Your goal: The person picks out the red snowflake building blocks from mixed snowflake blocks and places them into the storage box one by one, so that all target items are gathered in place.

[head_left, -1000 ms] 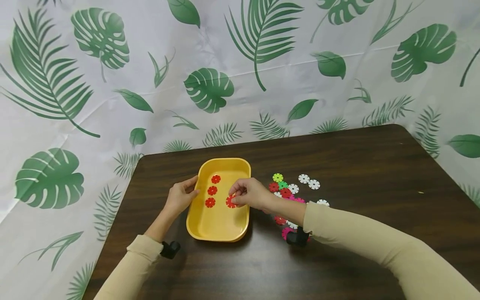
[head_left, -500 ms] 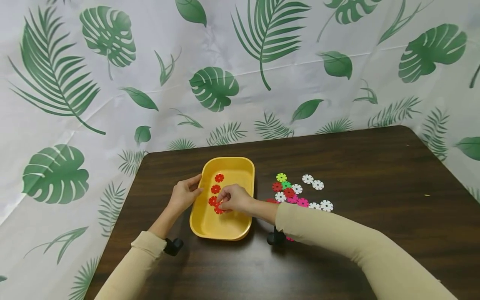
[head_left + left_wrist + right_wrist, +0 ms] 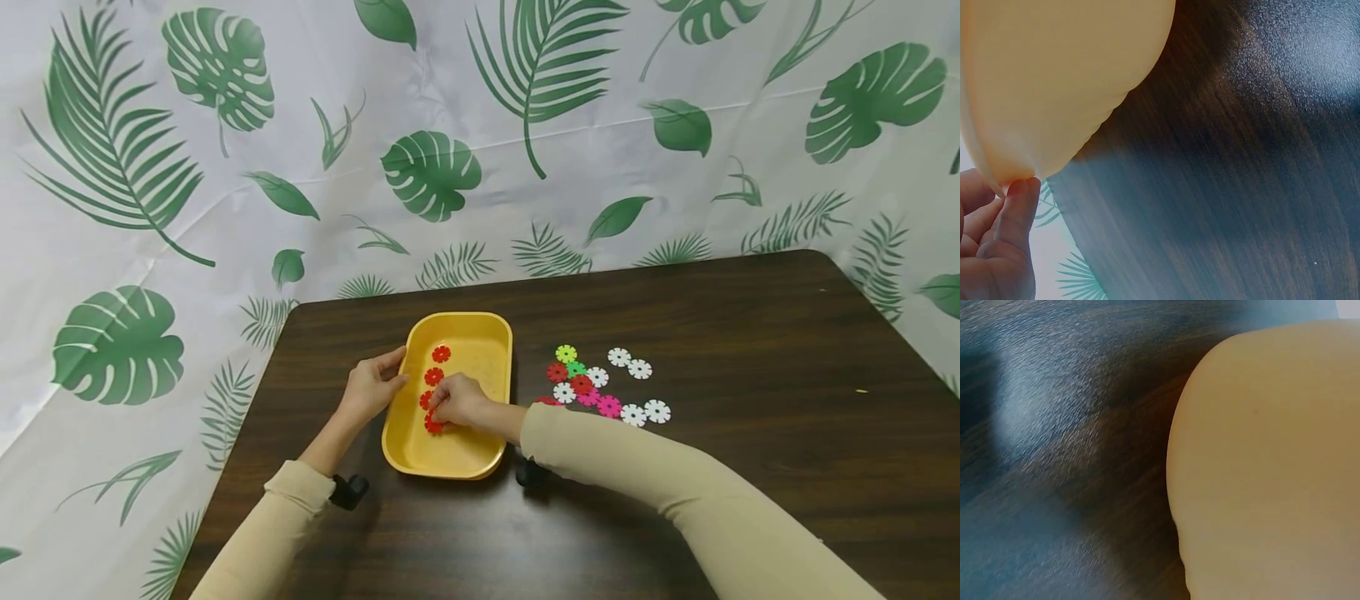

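Observation:
A yellow plastic tray [image 3: 471, 462] sits on the table, a column of red notched flower-shaped discs along its left side. My left hand [image 3: 370, 390] pinches the tray's left rim between thumb and fingers; the left wrist view shows the thumb pressed to the wall. Reaching into the tray from the right, my right hand [image 3: 461, 402] has its fingertips on the lowest red disc [image 3: 433, 423] and pinches it close to the tray floor. Just above is another red disc [image 3: 427, 400], partly covered by the fingers. The right wrist view shows only the tray's outer wall [image 3: 1266, 462] and tabletop.
On the dark wooden table [image 3: 750, 350], right of the tray, lie loose discs: white ones [image 3: 640, 369], pink ones [image 3: 609, 407], a green one [image 3: 575, 369], a yellow one [image 3: 566, 354] and red ones [image 3: 557, 372]. My right sleeve hides part of that spread. A leaf-patterned cloth [image 3: 315, 242] hangs behind.
My right hand has carried the red disc leftward across the tray to the bottom of the red column. My left hand keeps its hold on the rim. The head view has shifted slightly.

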The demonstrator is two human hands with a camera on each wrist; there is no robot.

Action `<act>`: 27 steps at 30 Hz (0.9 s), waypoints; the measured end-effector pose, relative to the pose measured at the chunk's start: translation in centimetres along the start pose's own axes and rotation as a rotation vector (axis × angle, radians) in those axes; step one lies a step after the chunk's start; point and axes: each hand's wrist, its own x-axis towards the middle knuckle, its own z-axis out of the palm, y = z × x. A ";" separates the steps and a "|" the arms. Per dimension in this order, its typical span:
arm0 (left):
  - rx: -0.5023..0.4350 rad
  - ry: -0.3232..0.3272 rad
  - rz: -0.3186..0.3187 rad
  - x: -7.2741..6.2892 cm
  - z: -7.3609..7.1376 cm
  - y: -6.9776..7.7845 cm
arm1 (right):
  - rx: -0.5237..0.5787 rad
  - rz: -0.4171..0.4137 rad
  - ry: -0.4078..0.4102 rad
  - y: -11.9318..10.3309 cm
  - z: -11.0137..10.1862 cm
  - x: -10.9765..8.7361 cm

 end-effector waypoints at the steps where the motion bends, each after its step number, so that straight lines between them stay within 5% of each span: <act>1: -0.003 0.000 0.002 0.0 0.0 0.0 | -0.004 0.000 0.002 0.0 0.2 0.1; 27: -0.020 -0.003 0.010 -0.1 -0.1 0.1 | -0.288 -0.068 0.108 -0.3 1.6 1.0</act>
